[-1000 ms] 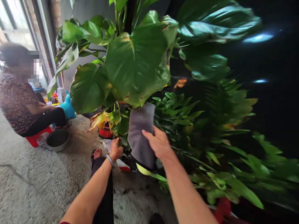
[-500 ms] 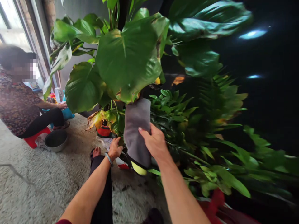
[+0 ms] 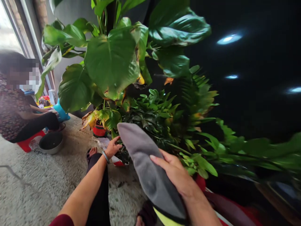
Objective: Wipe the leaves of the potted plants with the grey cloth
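My right hand [image 3: 172, 166] is closed on a long, soft grey cloth piece [image 3: 147, 160], thumb on top and fingers behind it. The cloth tilts up toward the left and has a black band and a yellow-green end at the bottom; its exact kind is unclear. My left hand [image 3: 113, 147] reaches out beside the lower leaves with fingers stretched and apart, holding nothing I can see. Close to it are a white perforated piece [image 3: 102, 142] and a red plant pot [image 3: 99, 131]. Large green leaves [image 3: 111, 62], some with brown edges, hang above both hands.
At the left, a person [image 3: 16, 103] sits on a red stool [image 3: 30, 141] by a grey basin [image 3: 51, 142] and a blue item [image 3: 61, 111]. Smaller leafy plants [image 3: 155, 106] spread along the dark, shiny wall [image 3: 254, 56]. The floor [image 3: 47, 182] is rough concrete.
My right hand has drawn the grey cloth down and closer to me, away from the big leaf, tilting it leftward. My left hand stays near the pot. The view has shifted right.
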### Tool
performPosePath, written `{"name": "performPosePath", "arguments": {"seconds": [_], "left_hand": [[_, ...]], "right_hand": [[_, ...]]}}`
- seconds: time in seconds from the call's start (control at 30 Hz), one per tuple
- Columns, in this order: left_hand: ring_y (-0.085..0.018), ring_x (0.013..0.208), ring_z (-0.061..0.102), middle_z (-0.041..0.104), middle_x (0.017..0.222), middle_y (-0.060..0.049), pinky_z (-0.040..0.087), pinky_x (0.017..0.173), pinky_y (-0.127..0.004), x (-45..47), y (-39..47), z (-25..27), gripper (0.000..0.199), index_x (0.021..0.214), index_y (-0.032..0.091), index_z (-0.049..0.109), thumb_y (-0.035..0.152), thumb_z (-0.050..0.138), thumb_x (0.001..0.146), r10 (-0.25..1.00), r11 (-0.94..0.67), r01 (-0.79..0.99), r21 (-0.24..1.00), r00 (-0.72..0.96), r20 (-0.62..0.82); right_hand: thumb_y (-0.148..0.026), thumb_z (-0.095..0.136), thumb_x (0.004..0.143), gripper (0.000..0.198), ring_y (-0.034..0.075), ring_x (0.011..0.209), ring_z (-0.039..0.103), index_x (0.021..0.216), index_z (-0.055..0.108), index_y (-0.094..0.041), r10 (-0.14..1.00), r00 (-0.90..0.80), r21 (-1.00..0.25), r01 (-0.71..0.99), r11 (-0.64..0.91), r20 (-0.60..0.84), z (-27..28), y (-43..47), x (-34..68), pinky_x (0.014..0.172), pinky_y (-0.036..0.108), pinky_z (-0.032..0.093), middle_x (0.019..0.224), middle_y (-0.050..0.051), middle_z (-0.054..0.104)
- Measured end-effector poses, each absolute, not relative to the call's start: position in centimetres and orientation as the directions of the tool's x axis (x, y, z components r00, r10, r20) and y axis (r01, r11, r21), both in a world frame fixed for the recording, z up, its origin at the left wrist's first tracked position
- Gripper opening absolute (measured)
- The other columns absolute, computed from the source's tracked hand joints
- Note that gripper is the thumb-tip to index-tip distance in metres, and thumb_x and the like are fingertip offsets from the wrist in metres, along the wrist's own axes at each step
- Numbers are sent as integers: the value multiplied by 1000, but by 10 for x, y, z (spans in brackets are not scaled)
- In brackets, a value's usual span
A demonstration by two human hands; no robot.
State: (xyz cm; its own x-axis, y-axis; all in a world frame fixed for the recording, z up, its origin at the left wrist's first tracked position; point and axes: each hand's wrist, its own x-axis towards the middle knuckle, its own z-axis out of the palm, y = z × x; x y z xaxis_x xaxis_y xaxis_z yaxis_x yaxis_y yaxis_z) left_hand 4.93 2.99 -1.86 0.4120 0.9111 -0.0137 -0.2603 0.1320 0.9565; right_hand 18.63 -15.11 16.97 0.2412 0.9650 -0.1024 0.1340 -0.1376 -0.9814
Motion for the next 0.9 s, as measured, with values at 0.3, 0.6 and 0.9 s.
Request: {"name": "performPosePath", "arguments": {"seconds": [0.3, 0.6, 0.9], "left_hand": [[-20, 90, 64, 68, 112, -11, 52, 75, -28, 73, 5, -10, 62, 121, 16, 59, 19, 75, 62, 866, 164, -356, 920, 498, 39], [-10, 58, 55, 63, 87, -1, 52, 59, -28, 79, -8, 2, 43, 97, 19, 56, 36, 76, 63, 853, 326, -404, 855, 515, -82], [-8, 53, 53, 62, 76, 1, 47, 56, -25, 91, -11, -3, 41, 86, 17, 57, 35, 81, 58, 876, 332, -384, 862, 465, -130]], "right_hand": [[-46, 70, 64, 41, 32, 84, 69, 92, 75, -17, 938, 298, -978, 48, -201, -178, 109, -182, 167, 76, 42, 53, 84, 7, 76], [-43, 74, 59, 40, 31, 94, 69, 92, 75, -20, 629, 777, -999, -28, -28, -39, 155, -200, 238, 84, 39, 54, 87, 7, 77], [-51, 73, 63, 39, 34, 94, 69, 86, 76, -20, 890, 353, -957, -54, -287, -287, 76, -237, 181, 83, 42, 54, 90, 8, 77]]}}
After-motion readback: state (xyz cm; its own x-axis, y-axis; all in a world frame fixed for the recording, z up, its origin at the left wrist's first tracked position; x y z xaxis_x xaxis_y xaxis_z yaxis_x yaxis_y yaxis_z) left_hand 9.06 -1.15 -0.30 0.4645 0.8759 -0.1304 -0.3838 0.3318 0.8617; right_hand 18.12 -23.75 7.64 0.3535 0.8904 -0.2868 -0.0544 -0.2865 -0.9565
